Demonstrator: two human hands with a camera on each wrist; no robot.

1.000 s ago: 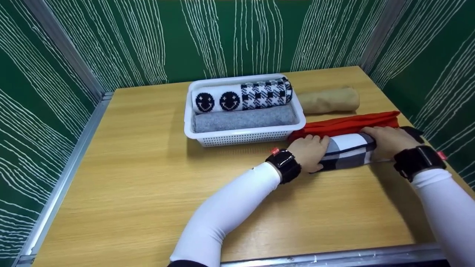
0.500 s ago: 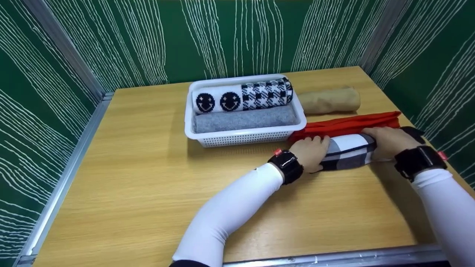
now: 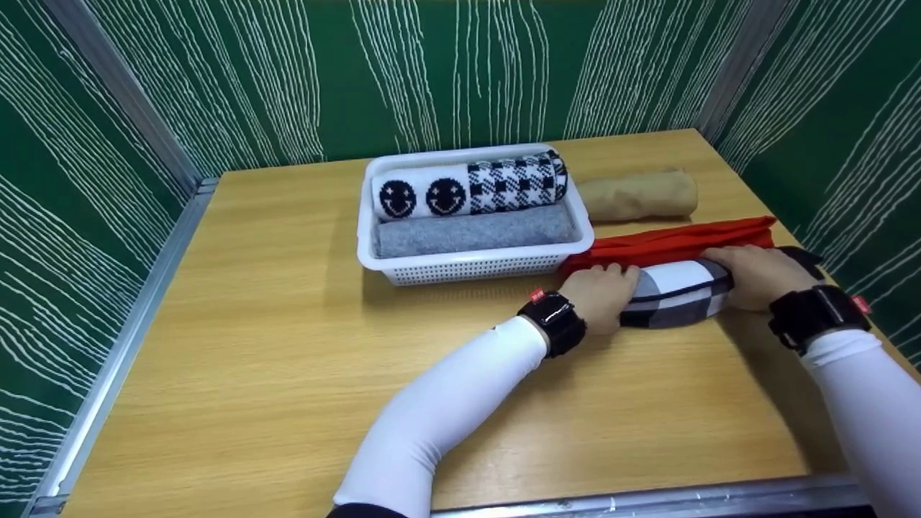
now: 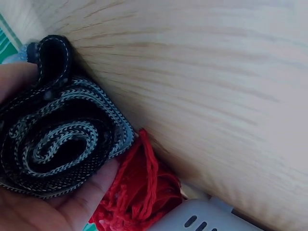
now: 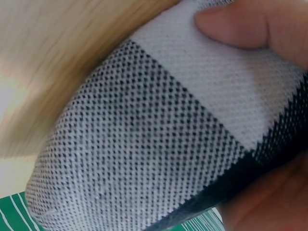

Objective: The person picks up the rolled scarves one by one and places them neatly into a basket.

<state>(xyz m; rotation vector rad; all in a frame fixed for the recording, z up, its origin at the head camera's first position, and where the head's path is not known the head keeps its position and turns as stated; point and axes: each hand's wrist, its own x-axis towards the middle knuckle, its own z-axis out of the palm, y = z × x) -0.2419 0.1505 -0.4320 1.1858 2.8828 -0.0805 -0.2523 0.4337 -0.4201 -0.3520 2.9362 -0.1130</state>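
Both hands grip a rolled black, grey and white checked scarf on the right side of the table. My left hand holds its left end. In the left wrist view the spiral layers of the rolled scarf show, with fingers beneath them and the thumb at the upper left. My right hand grasps the other end, where a dark part of the roll sticks out past it. Its thumb lies on a white square of the scarf in the right wrist view. The palms are hidden.
A white basket holds a smiley-patterned roll and a grey roll. Right behind the checked scarf lies a red fringed roll, with a tan roll farther back. Green panels wall the table.
The scarf's lower edge and loose corner by the left hand have tucked in slightly. Both hands keep their grip in nearly the same spot.
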